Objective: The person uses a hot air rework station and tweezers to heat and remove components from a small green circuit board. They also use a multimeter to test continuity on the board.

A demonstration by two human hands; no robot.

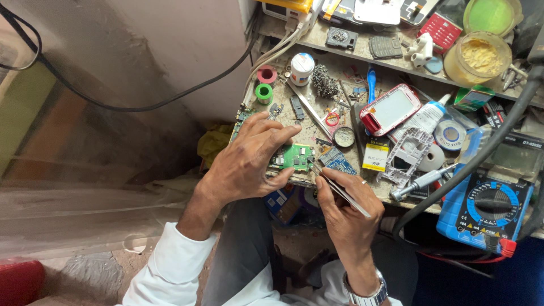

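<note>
I'm pinning the green circuit board [297, 157] flat at the tabletop [317, 122] edge w/ my left hand [249, 161], fingers spread over its left side and thumb curled under the near edge. My right hand [347, 207] is pinching a pair of thin metal tweezers [339, 190], tips touching the board's right edge.

To do this bit well, I reckon: I'm keeping the left hand pressing down so the board isn't sliding, bracing the right hand's heel against sthg steady, and working the tweezer tips w/ light pressure only, since small parts probably lift or skid easily. Can't tell what the tips are gripping, too small.

The board is lying between both hands, left hand partly over it, right hand just beside it, nearer me. A blue board piece [339, 161] is lying just right of it. Further right, a red-and-white phone [390, 109] is lying face up, and a blue multimeter [486, 207] is sitting at the far right, well apart.
</note>
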